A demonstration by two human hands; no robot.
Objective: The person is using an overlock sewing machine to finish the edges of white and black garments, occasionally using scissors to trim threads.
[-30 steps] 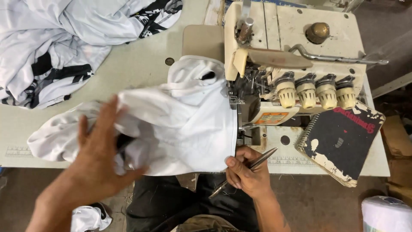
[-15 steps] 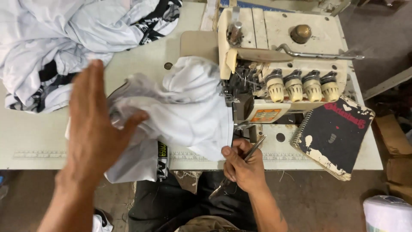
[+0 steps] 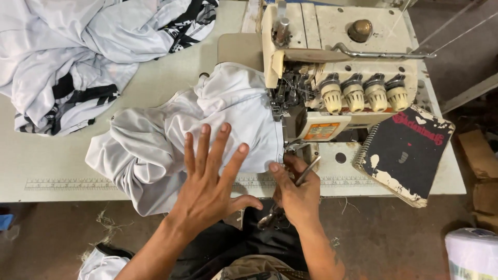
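A person sits at a sewing machine [image 3: 332, 78] on a pale table [image 3: 46, 155]. A white cloth [image 3: 171, 129] lies bunched on the table, right up against the machine's needle part.

The left hand [image 3: 212, 181] is open, fingers spread wide, flat over the near edge of the cloth. It grips nothing. The right hand [image 3: 295, 189] is closed around small metal snips [image 3: 290, 194], and its fingertips touch the cloth's edge just below the needle part.

The cloth looks light, thin and very soft. It folds and flops, so I think it slides easily on the smooth table. A flat palm on top should keep it in place, and a pinch at the edge near the needle part looks like the best spot to grip it.

More white and black cloth [image 3: 78, 57] sits piled at the far left corner. A worn black notebook [image 3: 404, 155] lies to the right of the machine.
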